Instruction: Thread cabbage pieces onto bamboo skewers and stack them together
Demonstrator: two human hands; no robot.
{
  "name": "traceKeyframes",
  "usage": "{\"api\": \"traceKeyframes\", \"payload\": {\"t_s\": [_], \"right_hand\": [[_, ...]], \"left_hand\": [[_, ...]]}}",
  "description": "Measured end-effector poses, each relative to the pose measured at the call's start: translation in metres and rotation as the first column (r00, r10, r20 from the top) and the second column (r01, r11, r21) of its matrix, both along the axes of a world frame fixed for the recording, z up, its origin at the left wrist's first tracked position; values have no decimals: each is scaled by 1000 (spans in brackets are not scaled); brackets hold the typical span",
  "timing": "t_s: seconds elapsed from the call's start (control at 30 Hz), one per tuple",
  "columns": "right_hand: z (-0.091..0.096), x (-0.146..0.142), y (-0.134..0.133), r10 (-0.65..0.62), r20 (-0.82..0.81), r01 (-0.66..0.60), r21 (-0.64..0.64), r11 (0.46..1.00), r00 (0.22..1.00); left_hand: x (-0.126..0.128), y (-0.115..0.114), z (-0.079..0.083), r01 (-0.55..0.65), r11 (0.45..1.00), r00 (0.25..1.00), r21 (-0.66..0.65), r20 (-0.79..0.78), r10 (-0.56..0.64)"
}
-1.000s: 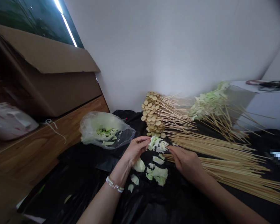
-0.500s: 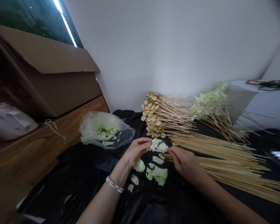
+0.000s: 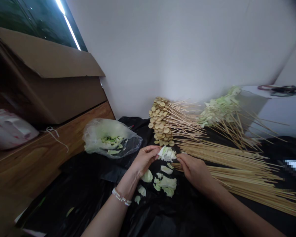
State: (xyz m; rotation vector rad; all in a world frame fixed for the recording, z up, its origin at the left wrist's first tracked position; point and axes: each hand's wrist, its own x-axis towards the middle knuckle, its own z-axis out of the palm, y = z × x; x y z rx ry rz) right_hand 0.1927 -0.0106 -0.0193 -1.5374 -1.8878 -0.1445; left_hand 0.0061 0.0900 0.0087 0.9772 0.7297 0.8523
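A wad of torn cabbage leaf pieces [image 3: 167, 154] is being held just above the black plastic sheet [image 3: 101, 171], between the person's left hand [image 3: 145, 158] and right hand [image 3: 193, 169]. The left fingers [image 3: 150, 152] are being kept curled and nearly closed, with their tips pressed against the wad's left edge. The right fingertips [image 3: 180, 158] are being pinched together at its right edge; whether a skewer is being gripped there cannot be told. A beaded bracelet [image 3: 121, 197] is being worn on the left wrist.

Loose cabbage pieces [image 3: 164, 182] are being left scattered on the sheet directly below the hands. Just beyond the left hand, a clear plastic bag of cabbage [image 3: 108, 138] is being rested on the sheet. Skewered round slices [image 3: 160, 121] are being kept stacked against the white wall [image 3: 162, 56], and skewered cabbage [image 3: 219, 110] is being piled to their right. Bare bamboo skewers [image 3: 236, 161] are being laid in a long bundle beside the right hand.

A cardboard box [image 3: 44, 79] is being stood on a wooden surface [image 3: 34, 148], beside a white package [image 3: 7, 133] whose reddish printing is too blurred to be read.
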Motion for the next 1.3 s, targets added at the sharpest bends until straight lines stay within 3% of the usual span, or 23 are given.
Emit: {"api": "traceKeyframes", "payload": {"t_s": [0.13,0.27,0.37,0.47,0.57,0.7,0.8,0.97,1.17,1.23,1.3], "right_hand": [[3,3,-1,-6,26,5,40,999,1000],[6,13,0,-43,55,39,84,996,998],[9,23,2,-94,89,88,71,994,992],[15,33,5,-81,95,77,52,996,992],[21,43,7,-80,-6,80,105,991,997],[30,57,13,-160,-262,223,232,947,952],[39,72,18,-190,-390,293,226,929,901],[64,119,31,-254,-508,371,142,918,823],[96,209,56,-562,-401,638,77,766,723],[97,236,66,-664,-283,701,42,712,692],[93,256,75,-691,-228,714,26,699,685]], "left_hand": [[0,2,0,-67,995,998,75,-16,69],[-3,8,2,-235,967,971,95,60,230],[-5,12,2,-344,935,936,87,113,334],[-5,13,1,-376,923,923,87,121,365],[-3,11,0,-381,920,922,91,107,372],[-1,9,0,-344,937,938,60,62,341],[0,8,2,-320,947,947,42,47,318],[0,7,3,-296,955,955,12,33,296],[1,8,1,-296,955,955,10,15,295],[1,9,1,-296,955,955,10,6,296],[0,10,2,-300,954,954,9,-1,300]]}}
